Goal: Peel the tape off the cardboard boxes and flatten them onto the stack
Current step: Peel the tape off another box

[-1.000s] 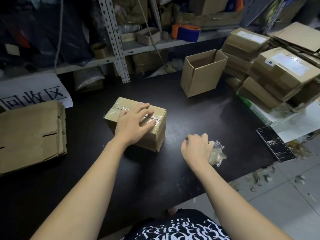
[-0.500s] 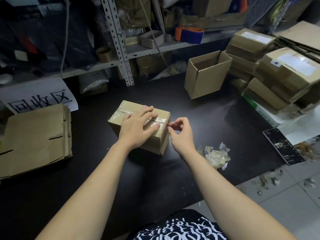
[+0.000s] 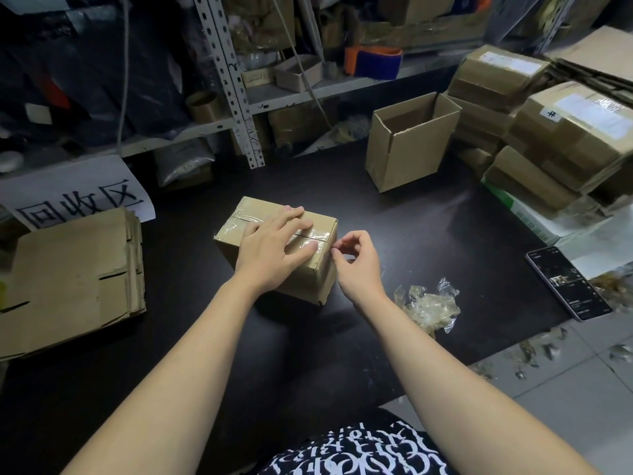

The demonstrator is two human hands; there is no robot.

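Clear tape [image 3: 239,222] seals the top seam of the cardboard box [image 3: 318,279] on the black table [image 3: 428,234]. My left hand [image 3: 274,248] lies flat on top, fingers straight, pinning it. My right hand [image 3: 359,265], fingers curled, pinches the tape's end at the right edge — I'd peel low and slow along the seam, so it doesn't tear.

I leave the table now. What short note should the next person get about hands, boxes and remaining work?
Left hand presses flat on the sealed brown cardboard box mid-table. Right hand pinches the clear tape at its right edge.
Done: flattened brown cardboard stack at left, crumpled peeled tape wad at right.
Left: peel, flatten this box, then the pile of sealed brown boxes far right.
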